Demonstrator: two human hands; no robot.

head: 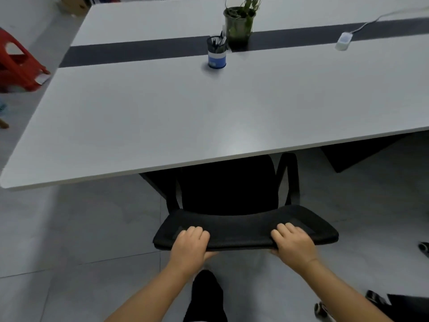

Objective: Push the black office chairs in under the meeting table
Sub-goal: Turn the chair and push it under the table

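Note:
A black office chair [241,226] stands right in front of me, its seat and armrests partly under the near edge of the grey meeting table [162,117]. My left hand [191,245] grips the top of the backrest on the left, fingers over the top and thumb underneath. My right hand [293,246] grips the same backrest top on the right in the same way. The front of the seat is hidden beneath the tabletop.
On the table stand a blue pen holder [217,52], a potted plant [239,22] and a white adapter with a cable [343,41]. A red plastic stool [16,63] is on the floor at the left. Castors of another chair [380,303] show at the lower right.

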